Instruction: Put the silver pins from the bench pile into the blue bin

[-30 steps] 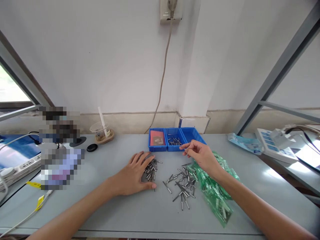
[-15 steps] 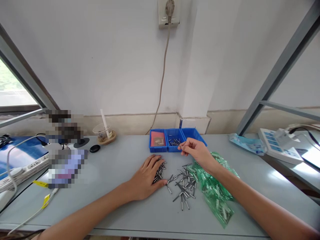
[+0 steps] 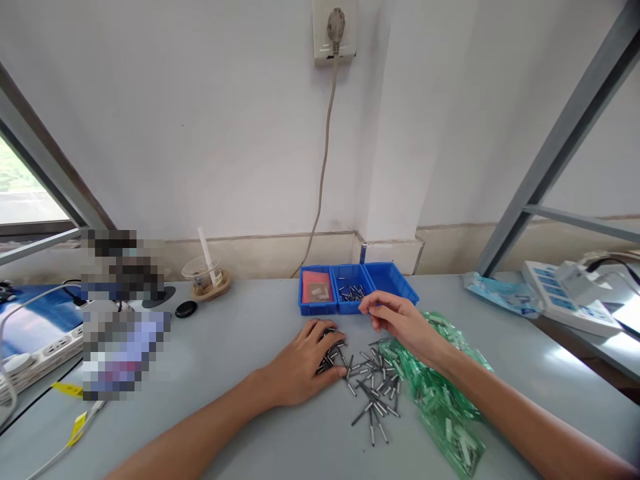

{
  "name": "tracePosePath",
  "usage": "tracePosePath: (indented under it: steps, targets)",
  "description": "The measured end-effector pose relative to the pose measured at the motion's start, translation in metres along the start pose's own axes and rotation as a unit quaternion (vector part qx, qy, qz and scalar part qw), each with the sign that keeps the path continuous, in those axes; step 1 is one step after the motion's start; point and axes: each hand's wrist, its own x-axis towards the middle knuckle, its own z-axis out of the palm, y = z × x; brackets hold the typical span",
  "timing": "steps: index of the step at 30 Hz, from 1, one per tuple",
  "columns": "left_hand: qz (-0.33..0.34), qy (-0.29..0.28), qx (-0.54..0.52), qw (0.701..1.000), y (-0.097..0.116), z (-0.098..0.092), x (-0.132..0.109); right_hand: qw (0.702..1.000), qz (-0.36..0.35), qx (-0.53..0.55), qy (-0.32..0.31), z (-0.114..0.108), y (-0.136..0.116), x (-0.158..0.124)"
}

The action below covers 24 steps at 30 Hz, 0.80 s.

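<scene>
My left hand (image 3: 303, 363) rests on the table, its fingers and thumb apart and curved around a small pile of metal pins (image 3: 327, 360). Part of that pile is hidden under the fingers. My right hand (image 3: 395, 320) hovers just in front of the blue bins, fingers curled and thumb near the index fingertip; nothing shows between them. Several similar pins lie loose in a heap (image 3: 377, 393) between the hands. More pins are in the middle blue bin (image 3: 355, 308). Under my right forearm lies a green plastic bag (image 3: 445, 393) with small parts inside.
The left blue bin (image 3: 319, 309) holds a red packet. A third blue bin (image 3: 387, 275) adjoins on the right. At left are a plastic cup (image 3: 201, 270), a black round lid (image 3: 186, 309) and a power strip (image 3: 45, 357). A blue packet (image 3: 503, 295) lies at right.
My right hand has drawn back slightly from the middle bin toward me; the thin thing at its fingertips no longer shows. My left fingers have curled further over the pins. The view has shifted slightly.
</scene>
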Motion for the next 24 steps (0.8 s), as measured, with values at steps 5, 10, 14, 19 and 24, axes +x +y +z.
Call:
tracePosePath:
  steps: [5, 10, 14, 19, 24]
  targets:
    - [0.014, -0.004, -0.013, 1.000, -0.002, -0.006, -0.004, 0.999, 0.032, 0.032, -0.023, 0.001, 0.001, -0.002]
    - [0.023, -0.003, -0.023, 0.999, -0.007, -0.008, -0.006, 0.998, 0.029, 0.042, -0.038, 0.001, 0.002, -0.002]
    - [0.022, -0.005, -0.021, 1.000, -0.010, -0.009, -0.007, 0.998, 0.040, 0.033, -0.039, -0.002, 0.001, -0.003]
    - [0.021, 0.000, -0.018, 1.000, -0.012, -0.010, -0.008, 0.998, 0.044, 0.020, -0.027, -0.003, 0.000, -0.003]
    - [0.020, 0.000, -0.017, 1.000, -0.010, -0.011, -0.009, 1.000, 0.029, 0.003, -0.008, 0.000, -0.002, -0.005]
